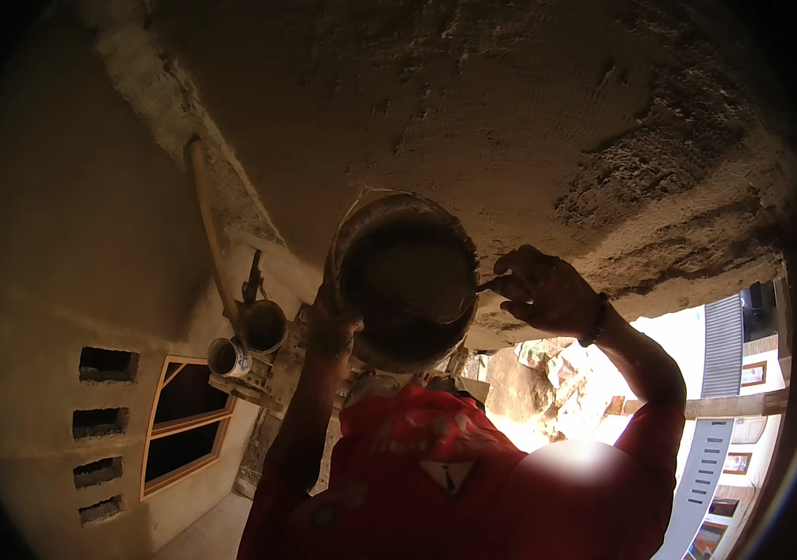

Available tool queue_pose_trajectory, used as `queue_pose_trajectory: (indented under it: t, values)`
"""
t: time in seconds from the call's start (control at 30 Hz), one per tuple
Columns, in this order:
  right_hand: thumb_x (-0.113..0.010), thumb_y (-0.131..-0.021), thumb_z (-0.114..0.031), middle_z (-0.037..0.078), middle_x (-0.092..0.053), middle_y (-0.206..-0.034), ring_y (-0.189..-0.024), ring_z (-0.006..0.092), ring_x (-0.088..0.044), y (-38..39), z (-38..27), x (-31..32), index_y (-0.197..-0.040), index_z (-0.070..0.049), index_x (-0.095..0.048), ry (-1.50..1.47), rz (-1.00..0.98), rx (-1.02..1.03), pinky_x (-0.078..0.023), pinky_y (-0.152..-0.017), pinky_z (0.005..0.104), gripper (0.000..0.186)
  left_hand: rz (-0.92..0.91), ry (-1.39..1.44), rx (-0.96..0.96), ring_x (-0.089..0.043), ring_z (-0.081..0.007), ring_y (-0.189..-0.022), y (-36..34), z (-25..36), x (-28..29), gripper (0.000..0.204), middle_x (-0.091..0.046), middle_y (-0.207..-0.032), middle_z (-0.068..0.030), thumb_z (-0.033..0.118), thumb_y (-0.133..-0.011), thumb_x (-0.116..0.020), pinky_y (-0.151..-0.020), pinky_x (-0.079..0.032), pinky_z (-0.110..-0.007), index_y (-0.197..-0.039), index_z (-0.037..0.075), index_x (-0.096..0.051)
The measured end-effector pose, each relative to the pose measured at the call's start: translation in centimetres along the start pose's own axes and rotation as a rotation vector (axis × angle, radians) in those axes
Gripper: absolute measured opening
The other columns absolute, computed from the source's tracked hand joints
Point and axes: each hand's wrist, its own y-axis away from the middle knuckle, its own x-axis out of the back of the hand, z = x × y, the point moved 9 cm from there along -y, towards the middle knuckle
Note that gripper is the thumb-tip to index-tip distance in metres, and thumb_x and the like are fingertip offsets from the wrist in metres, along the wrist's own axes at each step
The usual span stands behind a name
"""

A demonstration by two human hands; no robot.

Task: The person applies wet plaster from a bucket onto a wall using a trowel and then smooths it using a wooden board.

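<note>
A round, dark bucket (406,271) with grey, muddy-looking material inside is in front of my chest. My left hand (336,327) grips its left side, thumb at the rim. My right hand (543,289) is just right of the bucket, fingers bent and spread, one fingertip at or very near the rim; I cannot tell whether it touches. Above and around the bucket is a rough grey plastered surface (473,112), with coarser patches at the right.
At left, a wooden pole (208,219) rises beside smaller buckets (264,327) on boards (253,387). The left wall (43,280) has a wood-framed window (188,425) and several openings. At right are a bright rocky outdoor area (534,383), a beam (734,404) and a building.
</note>
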Motion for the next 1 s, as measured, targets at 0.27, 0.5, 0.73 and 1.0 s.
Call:
queue_pose_trajectory:
  t: [0.27, 0.5, 0.73, 1.0]
  values:
    - [-0.068, -0.076, -0.013, 0.005, -0.062, -0.091, -0.068, 0.0172, -0.06, -0.9, -1.9, 6.8, -0.094, -0.008, -0.061, -0.287, -0.025, 0.116, -0.049, -0.056, 0.0277, 0.02, 0.14, -0.048, -0.064, -0.048, -0.0084, -0.065, 0.1, -0.4, 2.8, 0.054, -0.055, -0.096, -0.0039, -0.005, -0.07, -0.058, -0.055, -0.041, -0.022, -0.122, 0.002, -0.046]
    - [-0.053, -0.09, -0.011, 0.011, -0.065, -0.098, -0.067, 0.0152, -0.057, 1.9, 7.6, 20.9, -0.108, -0.002, -0.061, 0.371, 0.441, -0.331, -0.048, -0.06, 0.0282, 0.022, 0.198, -0.072, -0.049, -0.046, -0.0063, -0.062, 0.8, -1.3, 5.5, 0.058, -0.055, -0.094, -0.0029, -0.004, -0.071, -0.059, -0.052, -0.039, -0.022, -0.126, 0.003, -0.044]
    - [-0.061, -0.078, -0.006, 0.015, -0.062, -0.1, -0.09, 0.0278, -0.061, 3.1, 5.5, 13.2, -0.104, 0.001, -0.058, 0.189, -0.149, -0.623, -0.051, -0.076, 0.038, 0.028, 0.104, -0.059, -0.018, -0.052, -0.0145, -0.072, -2.4, -6.4, 4.0, 0.06, -0.055, -0.089, -0.0058, -0.003, -0.067, -0.055, -0.062, -0.046, -0.029, -0.126, 0.0, -0.044]
    - [-0.059, -0.077, -0.016, 0.011, -0.055, -0.082, -0.067, 0.0247, -0.059, -5.4, -2.5, -4.8, -0.1, -0.008, -0.056, 0.38, -0.35, 0.032, -0.051, -0.054, 0.0374, 0.024, 0.237, -0.288, -0.13, -0.055, -0.0222, -0.084, -0.4, -3.2, 6.3, 0.061, -0.055, -0.103, -0.0118, 0.002, -0.067, -0.059, -0.073, -0.046, -0.033, -0.126, 0.002, -0.042]
